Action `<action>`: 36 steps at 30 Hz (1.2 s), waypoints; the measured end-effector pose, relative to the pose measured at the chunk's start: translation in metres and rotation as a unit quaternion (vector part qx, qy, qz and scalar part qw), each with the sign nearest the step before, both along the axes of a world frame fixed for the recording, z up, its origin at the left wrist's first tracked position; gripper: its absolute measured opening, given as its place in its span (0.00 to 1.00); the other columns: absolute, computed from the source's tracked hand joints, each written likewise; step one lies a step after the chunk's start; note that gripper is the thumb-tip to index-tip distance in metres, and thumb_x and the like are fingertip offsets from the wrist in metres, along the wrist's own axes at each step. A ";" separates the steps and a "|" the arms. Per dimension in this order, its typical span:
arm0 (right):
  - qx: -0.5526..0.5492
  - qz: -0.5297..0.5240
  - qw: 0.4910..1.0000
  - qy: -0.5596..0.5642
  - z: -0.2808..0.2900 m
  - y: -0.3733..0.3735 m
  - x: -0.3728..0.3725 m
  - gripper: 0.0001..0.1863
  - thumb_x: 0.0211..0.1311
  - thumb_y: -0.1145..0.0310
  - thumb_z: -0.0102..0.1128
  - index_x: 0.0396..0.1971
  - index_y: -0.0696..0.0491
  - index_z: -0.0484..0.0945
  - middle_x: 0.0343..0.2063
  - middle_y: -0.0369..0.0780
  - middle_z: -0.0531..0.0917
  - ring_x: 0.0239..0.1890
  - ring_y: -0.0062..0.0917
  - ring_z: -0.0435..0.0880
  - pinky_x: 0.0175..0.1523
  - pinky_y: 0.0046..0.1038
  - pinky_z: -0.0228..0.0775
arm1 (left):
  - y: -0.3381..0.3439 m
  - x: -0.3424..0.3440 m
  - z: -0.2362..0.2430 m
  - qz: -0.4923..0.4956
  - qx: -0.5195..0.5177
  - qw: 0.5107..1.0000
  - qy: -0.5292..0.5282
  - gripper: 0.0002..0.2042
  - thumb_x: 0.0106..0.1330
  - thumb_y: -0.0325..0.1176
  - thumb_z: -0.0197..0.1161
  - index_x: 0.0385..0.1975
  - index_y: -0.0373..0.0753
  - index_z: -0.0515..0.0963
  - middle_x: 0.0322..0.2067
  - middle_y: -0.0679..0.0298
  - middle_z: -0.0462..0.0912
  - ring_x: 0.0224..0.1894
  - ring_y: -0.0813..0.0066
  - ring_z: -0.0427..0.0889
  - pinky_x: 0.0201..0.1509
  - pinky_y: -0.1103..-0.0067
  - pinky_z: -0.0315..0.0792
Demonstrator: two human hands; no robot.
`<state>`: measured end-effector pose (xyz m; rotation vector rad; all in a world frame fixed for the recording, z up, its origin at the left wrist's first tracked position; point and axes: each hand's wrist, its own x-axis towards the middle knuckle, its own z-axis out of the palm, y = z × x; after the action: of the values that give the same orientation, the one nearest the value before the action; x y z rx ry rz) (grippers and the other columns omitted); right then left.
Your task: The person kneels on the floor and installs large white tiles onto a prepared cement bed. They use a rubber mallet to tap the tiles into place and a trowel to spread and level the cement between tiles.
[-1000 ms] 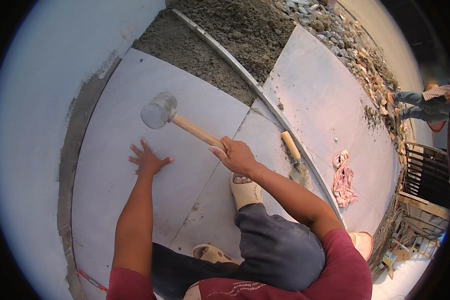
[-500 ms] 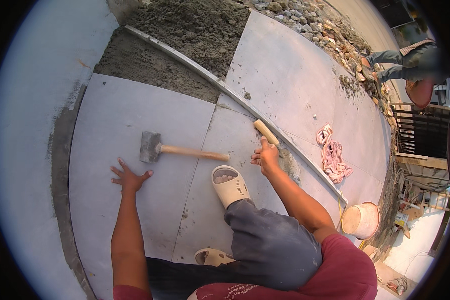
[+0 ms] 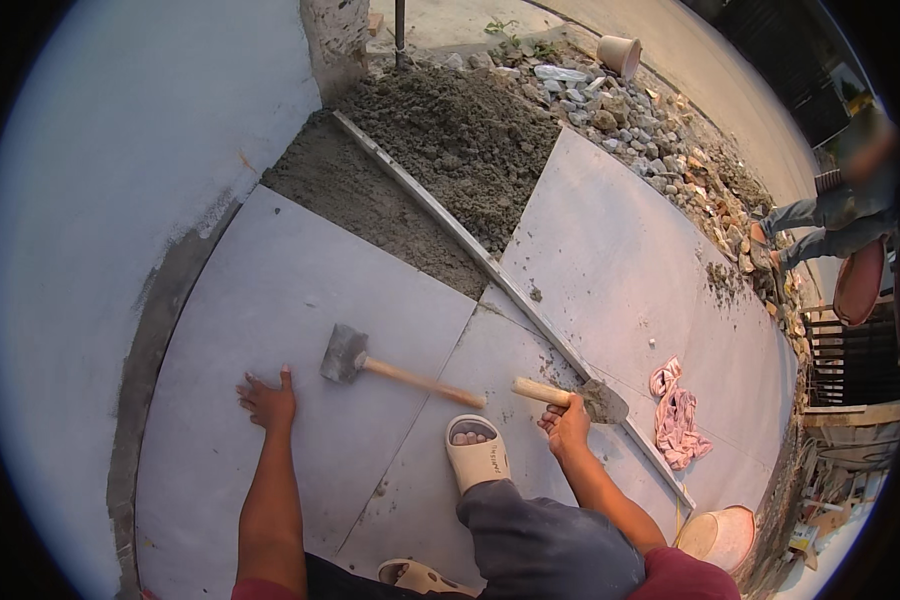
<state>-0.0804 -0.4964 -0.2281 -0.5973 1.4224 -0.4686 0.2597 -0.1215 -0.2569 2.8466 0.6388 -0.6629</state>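
Observation:
My left hand [image 3: 267,400] rests on a large grey paving slab [image 3: 225,470] at the left, fingers spread and nothing held. A mallet [image 3: 346,354] with a black head and wooden handle lies just right of it, reaching across the joint onto the neighbouring slab. My right hand [image 3: 567,425] is closed on a trowel, at the blade end of its wooden handle [image 3: 540,391]. Mortar coats the trowel's blade [image 3: 604,402], which points right and overlaps a long metal straightedge [image 3: 450,225]. That bar runs diagonally from the wet mortar bed [image 3: 375,205] across the slabs.
Loose mortar [image 3: 470,130] is heaped beyond the slabs, beside rubble [image 3: 660,150]. A white wall [image 3: 120,200] borders the left. A pink rag [image 3: 678,425] and a bucket [image 3: 718,540] sit at the right. Another person's legs [image 3: 830,225] show farther right. My sandalled foot [image 3: 478,450] stands between my hands.
The view has tipped toward the far side, showing more mortar and rubble. My right hand has turned the trowel, swinging its blade out over the straightedge. My left hand stays on the slab.

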 end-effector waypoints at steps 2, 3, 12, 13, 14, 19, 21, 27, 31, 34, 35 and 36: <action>-0.106 0.112 0.988 0.013 0.023 0.003 0.007 0.08 0.68 0.67 0.50 0.39 0.55 0.66 0.27 0.42 0.78 0.21 0.26 0.79 0.29 0.30 0.77 | 0.011 0.003 -0.025 0.072 0.026 0.996 -0.041 0.51 0.64 0.73 0.43 0.76 0.40 0.39 0.75 0.43 0.34 0.77 0.44 0.32 0.75 0.46 0.38; -0.174 0.160 0.972 0.004 0.026 0.003 0.014 0.08 0.68 0.68 0.51 0.38 0.55 0.65 0.27 0.42 0.78 0.22 0.26 0.80 0.30 0.29 0.78 | 0.019 0.008 -0.042 0.097 0.041 0.993 -0.058 0.51 0.65 0.73 0.39 0.76 0.38 0.38 0.75 0.43 0.34 0.78 0.45 0.32 0.75 0.48 0.35; -0.393 0.656 0.619 0.179 0.112 -0.019 0.225 0.18 0.67 0.62 0.56 0.46 0.61 0.71 0.32 0.56 0.82 0.36 0.51 0.82 0.45 0.43 0.72 | 0.001 0.014 -0.056 0.183 0.121 0.971 -0.097 0.49 0.69 0.71 0.32 0.74 0.31 0.38 0.75 0.43 0.34 0.78 0.49 0.28 0.77 0.53 0.27; -0.464 0.689 0.534 0.154 0.115 -0.022 0.252 0.19 0.69 0.62 0.55 0.49 0.61 0.69 0.35 0.58 0.82 0.40 0.54 0.82 0.47 0.46 0.72 | -0.003 0.016 -0.056 0.181 0.117 0.972 -0.094 0.49 0.69 0.71 0.32 0.74 0.31 0.39 0.75 0.43 0.34 0.78 0.49 0.28 0.77 0.53 0.27; -0.485 0.710 0.490 0.147 0.123 -0.018 0.285 0.21 0.71 0.60 0.53 0.52 0.61 0.66 0.36 0.59 0.82 0.42 0.57 0.81 0.47 0.49 0.71 | -0.005 0.016 -0.053 0.182 0.119 0.972 -0.094 0.49 0.69 0.70 0.33 0.74 0.31 0.39 0.75 0.43 0.34 0.78 0.49 0.28 0.77 0.53 0.26; -0.514 0.765 0.306 0.238 0.116 0.010 0.468 0.23 0.72 0.55 0.48 0.49 0.61 0.76 0.36 0.60 0.83 0.44 0.57 0.81 0.50 0.52 0.72 | -0.003 0.017 -0.047 0.183 0.110 0.972 -0.101 0.50 0.67 0.70 0.38 0.74 0.31 0.41 0.75 0.43 0.35 0.78 0.50 0.28 0.78 0.55 0.26; -0.567 0.744 0.264 0.234 0.100 0.021 0.529 0.22 0.72 0.56 0.48 0.46 0.62 0.78 0.37 0.59 0.84 0.43 0.54 0.83 0.49 0.50 0.74 | -0.003 0.018 -0.043 0.187 0.099 0.973 -0.095 0.50 0.67 0.71 0.38 0.75 0.32 0.40 0.75 0.44 0.35 0.78 0.51 0.28 0.78 0.55 0.25; -0.519 0.803 0.134 0.260 0.106 0.104 0.642 0.21 0.70 0.58 0.50 0.42 0.63 0.81 0.35 0.53 0.84 0.33 0.44 0.85 0.39 0.43 0.78 | 0.000 0.016 -0.040 0.198 0.081 0.970 -0.115 0.52 0.65 0.70 0.44 0.75 0.32 0.40 0.75 0.45 0.36 0.78 0.52 0.28 0.78 0.56 0.25; -0.584 0.768 0.190 0.181 0.067 0.115 0.669 0.21 0.72 0.58 0.50 0.43 0.65 0.78 0.17 0.51 0.82 0.14 0.42 0.82 0.23 0.43 0.75 | 0.001 0.017 -0.040 0.203 0.073 0.971 -0.101 0.52 0.64 0.70 0.46 0.74 0.32 0.40 0.76 0.45 0.35 0.78 0.52 0.28 0.78 0.56 0.26; -0.580 0.777 0.168 0.178 0.058 0.119 0.681 0.19 0.73 0.61 0.47 0.43 0.65 0.77 0.17 0.52 0.81 0.14 0.41 0.82 0.20 0.43 0.74 | -0.001 0.016 -0.038 0.198 0.067 0.972 -0.111 0.52 0.65 0.70 0.46 0.74 0.31 0.39 0.75 0.45 0.35 0.78 0.51 0.28 0.78 0.55 0.25; -0.560 0.788 0.167 0.193 0.059 0.120 0.687 0.18 0.73 0.62 0.46 0.44 0.65 0.76 0.17 0.53 0.82 0.14 0.41 0.82 0.20 0.42 0.74 | -0.002 0.016 -0.038 0.194 0.072 0.973 -0.106 0.52 0.65 0.70 0.45 0.74 0.31 0.39 0.75 0.44 0.35 0.78 0.51 0.28 0.78 0.55 0.25; -0.543 0.798 0.132 0.228 0.059 0.119 0.691 0.18 0.73 0.63 0.47 0.46 0.65 0.75 0.18 0.53 0.82 0.14 0.41 0.82 0.19 0.42 0.73 | -0.003 0.016 -0.039 0.188 0.075 0.974 -0.102 0.52 0.65 0.70 0.45 0.74 0.31 0.39 0.75 0.44 0.35 0.78 0.50 0.28 0.78 0.55 0.25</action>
<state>0.6104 -0.3777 -0.1691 -3.0988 -0.2736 0.7696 0.2760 -0.1241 -0.2954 2.7537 1.1913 -0.2678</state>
